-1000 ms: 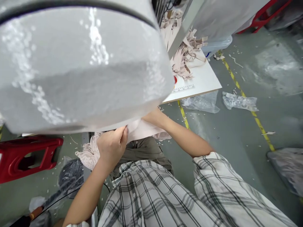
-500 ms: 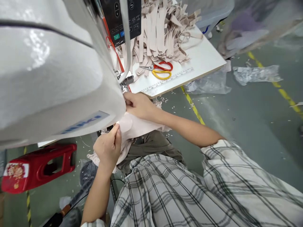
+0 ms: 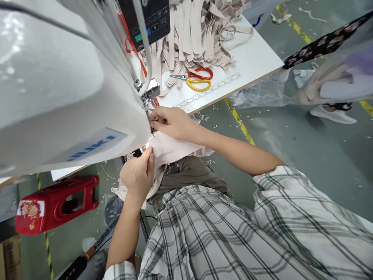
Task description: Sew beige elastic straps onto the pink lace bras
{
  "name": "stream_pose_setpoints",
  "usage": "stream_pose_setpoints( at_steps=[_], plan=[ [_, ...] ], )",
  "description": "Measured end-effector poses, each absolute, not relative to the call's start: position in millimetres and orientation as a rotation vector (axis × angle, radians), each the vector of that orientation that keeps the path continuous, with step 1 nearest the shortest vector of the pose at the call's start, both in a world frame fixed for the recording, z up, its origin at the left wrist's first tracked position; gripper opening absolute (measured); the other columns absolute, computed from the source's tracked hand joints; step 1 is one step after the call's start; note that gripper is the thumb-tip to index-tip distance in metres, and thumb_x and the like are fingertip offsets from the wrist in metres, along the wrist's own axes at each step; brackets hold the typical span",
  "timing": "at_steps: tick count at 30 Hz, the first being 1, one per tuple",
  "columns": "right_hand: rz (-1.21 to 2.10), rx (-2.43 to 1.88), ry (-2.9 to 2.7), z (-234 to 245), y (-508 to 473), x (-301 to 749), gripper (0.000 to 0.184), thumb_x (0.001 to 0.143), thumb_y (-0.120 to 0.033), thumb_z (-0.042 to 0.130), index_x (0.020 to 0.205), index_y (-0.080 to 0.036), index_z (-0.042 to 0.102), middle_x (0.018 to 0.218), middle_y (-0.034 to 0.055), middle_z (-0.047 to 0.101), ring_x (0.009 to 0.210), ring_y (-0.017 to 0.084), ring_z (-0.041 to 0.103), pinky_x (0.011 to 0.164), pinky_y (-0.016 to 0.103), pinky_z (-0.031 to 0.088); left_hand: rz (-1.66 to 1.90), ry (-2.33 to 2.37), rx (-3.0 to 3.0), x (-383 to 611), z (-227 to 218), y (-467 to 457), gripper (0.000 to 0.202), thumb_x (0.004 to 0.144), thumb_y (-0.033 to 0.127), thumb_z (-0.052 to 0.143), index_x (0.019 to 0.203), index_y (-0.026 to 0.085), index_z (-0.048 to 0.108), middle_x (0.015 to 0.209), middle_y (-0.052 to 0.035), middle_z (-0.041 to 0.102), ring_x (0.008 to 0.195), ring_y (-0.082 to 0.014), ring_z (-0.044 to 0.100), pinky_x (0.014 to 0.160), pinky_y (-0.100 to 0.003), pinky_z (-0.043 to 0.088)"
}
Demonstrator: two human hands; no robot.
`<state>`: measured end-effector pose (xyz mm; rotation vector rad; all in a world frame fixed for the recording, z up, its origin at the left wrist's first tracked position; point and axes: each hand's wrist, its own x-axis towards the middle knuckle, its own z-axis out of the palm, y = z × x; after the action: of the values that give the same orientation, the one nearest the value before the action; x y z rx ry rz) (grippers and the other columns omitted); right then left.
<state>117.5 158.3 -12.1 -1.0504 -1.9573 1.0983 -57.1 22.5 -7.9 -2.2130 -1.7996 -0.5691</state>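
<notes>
A white sewing machine [image 3: 72, 97] fills the upper left, its head hiding part of the stitching area. Pale pink fabric [image 3: 171, 149] hangs from beside the needle area over my lap. My left hand [image 3: 136, 175] is closed, thumb and forefinger pinching the fabric's edge just below the machine head. Close to the metal presser parts, my right hand [image 3: 175, 123] is bent over the upper end of the fabric with thumb and fingers together. What lies between those fingertips is too small or hidden to make out.
On the white table [image 3: 256, 54] lie a heap of pale fabric strips [image 3: 192, 35], red-and-yellow scissors [image 3: 199, 79] and a clear ruler [image 3: 210, 90]. A control panel [image 3: 154, 23] stands beside them. A red stool [image 3: 58, 206] is at left; a person's shoe [image 3: 332, 114] shows at right.
My right hand's fingers have shifted at the presser area, and the fabric by my left hand lies differently. A person's legs and a large plastic bag have come into view at right.
</notes>
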Motion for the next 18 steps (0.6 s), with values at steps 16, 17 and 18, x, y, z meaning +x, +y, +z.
stream_pose_setpoints(
  at_steps=[16,17,18],
  plan=[
    [1.03,-1.047,-1.984,-12,163,135,0.019,0.09,-0.033,0.059,0.085,-0.016,0.066,0.064,-0.0034,0.057,0.061,0.009,0.046,0.064,0.025,0.028,-0.692,-1.662,-2.295,-53,-3,28,0.019,0.094,0.021,0.06,0.104,0.017,0.075,0.063,-0.0022,0.07,0.055,-0.0138,0.059,0.056,-0.026,0.035],
    [1.043,-1.046,-1.984,-12,162,136,0.019,0.09,-0.033,0.059,0.085,-0.016,0.066,0.064,-0.0032,0.057,0.061,0.009,0.045,0.064,0.025,0.027,-0.702,-1.681,-2.29,-54,-3,27,0.019,0.094,0.021,0.06,0.104,0.017,0.075,0.066,-0.0028,0.071,0.056,-0.0138,0.061,0.057,-0.026,0.037],
    [1.062,-1.048,-1.983,-12,162,136,0.019,0.09,-0.033,0.059,0.084,-0.016,0.066,0.064,-0.0031,0.056,0.061,0.009,0.045,0.064,0.026,0.027,-0.716,-1.717,-2.286,-55,-4,26,0.02,0.094,0.022,0.059,0.105,0.018,0.075,0.07,-0.0035,0.074,0.058,-0.0139,0.063,0.058,-0.025,0.039]
  ],
)
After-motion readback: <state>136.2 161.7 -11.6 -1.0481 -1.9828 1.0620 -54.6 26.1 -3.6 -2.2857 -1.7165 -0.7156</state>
